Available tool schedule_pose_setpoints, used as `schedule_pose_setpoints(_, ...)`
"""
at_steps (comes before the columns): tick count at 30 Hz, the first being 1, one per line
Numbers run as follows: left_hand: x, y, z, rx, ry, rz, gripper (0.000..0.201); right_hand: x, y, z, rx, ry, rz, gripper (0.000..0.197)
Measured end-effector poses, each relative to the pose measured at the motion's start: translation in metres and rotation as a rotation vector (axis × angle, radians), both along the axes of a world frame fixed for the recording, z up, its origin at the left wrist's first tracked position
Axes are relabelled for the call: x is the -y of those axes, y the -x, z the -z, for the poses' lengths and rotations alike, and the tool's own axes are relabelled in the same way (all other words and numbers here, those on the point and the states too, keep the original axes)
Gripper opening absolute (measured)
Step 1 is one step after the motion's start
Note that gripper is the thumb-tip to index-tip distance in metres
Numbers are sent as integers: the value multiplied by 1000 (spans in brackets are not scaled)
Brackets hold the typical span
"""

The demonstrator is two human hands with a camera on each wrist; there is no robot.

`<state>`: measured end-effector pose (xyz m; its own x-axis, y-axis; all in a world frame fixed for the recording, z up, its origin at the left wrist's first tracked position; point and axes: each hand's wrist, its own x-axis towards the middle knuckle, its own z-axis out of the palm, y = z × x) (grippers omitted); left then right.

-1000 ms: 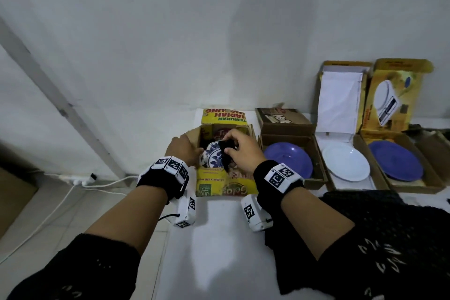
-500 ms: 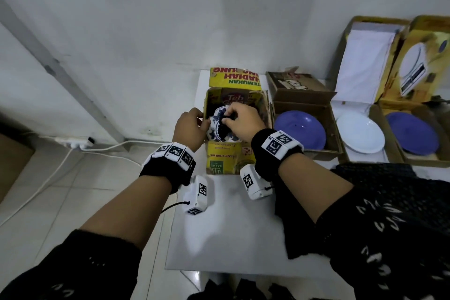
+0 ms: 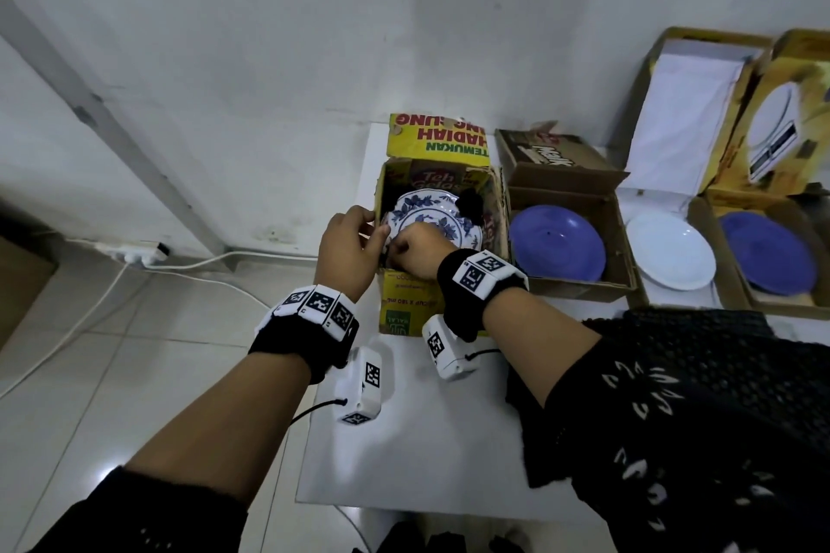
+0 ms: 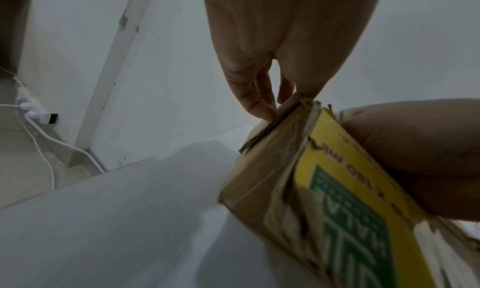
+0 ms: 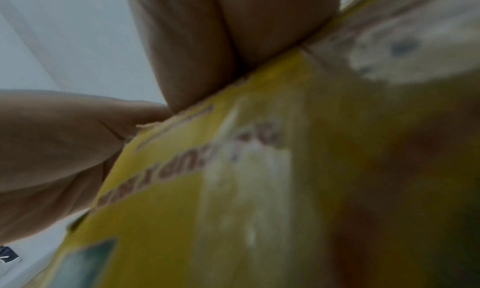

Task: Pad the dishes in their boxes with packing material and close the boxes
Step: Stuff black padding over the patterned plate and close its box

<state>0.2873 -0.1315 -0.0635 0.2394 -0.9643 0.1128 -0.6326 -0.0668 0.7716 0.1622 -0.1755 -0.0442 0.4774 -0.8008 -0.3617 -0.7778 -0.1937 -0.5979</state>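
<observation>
An open yellow tea box (image 3: 406, 310) stands at the white table's far left corner. A blue-and-white floral plate (image 3: 433, 216) lies inside it. A wad of black cloth (image 3: 469, 200) pokes up at the plate's far right rim. My left hand (image 3: 348, 238) pinches the top edge of the box's left wall (image 4: 283, 115), with the thumb on the inner side. My right hand (image 3: 415, 245) reaches over the front wall. Its fingers curl down onto a dark fold of cloth at the plate's near-left rim, and the fingertips are hidden. The right wrist view is a blur of the box front (image 5: 259, 189).
To the right stand a brown box with a purple plate (image 3: 557, 242), a white-lined box with a white plate (image 3: 669, 251) and a box with another purple plate (image 3: 765, 254). Black patterned fabric (image 3: 696, 337) lies at the right. A power strip (image 3: 134, 254) and cable lie on the floor.
My right hand has slid from the top of the plate to its near-left rim, uncovering the plate. The black cloth now shows at the far right corner. My left hand stays on the left wall.
</observation>
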Motion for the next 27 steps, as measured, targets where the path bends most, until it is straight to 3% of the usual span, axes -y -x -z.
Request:
schedule_pose_setpoints(3, -2, 0, 2, -5, 21, -3, 19, 3, 1, -1, -82, -99, -54, 37)
schedule_pose_setpoints(6, -2, -1, 2, -11, 23, -4, 21, 6, 1, -12, -126, -210, -95, 38)
schedule_pose_setpoints(13, 1, -1, 2, -14, 4, -13, 21, 1, 7, -32, 171, -526, 87, 15)
schedule_pose_setpoints(16, 3, -4, 3, -16, -16, -29, 22, -4, 8, -37, 225, -580, 75, 20)
schedule_pose_setpoints(19, 5, -5, 4, -26, -38, -35, 21, -7, 6, -40, 193, -563, 2, 19)
schedule_pose_setpoints(22, 9, -4, 0, -24, -71, -34, 22, -5, 7, -42, 24, -453, -77, 16)
schedule_pose_setpoints(24, 12, -3, -4, 6, -100, -34, 24, -1, 11, -40, -63, -344, -141, 28)
schedule_pose_setpoints(27, 16, -1, -11, 23, -155, -52, 28, 2, 18, -38, -13, -237, -169, 33)
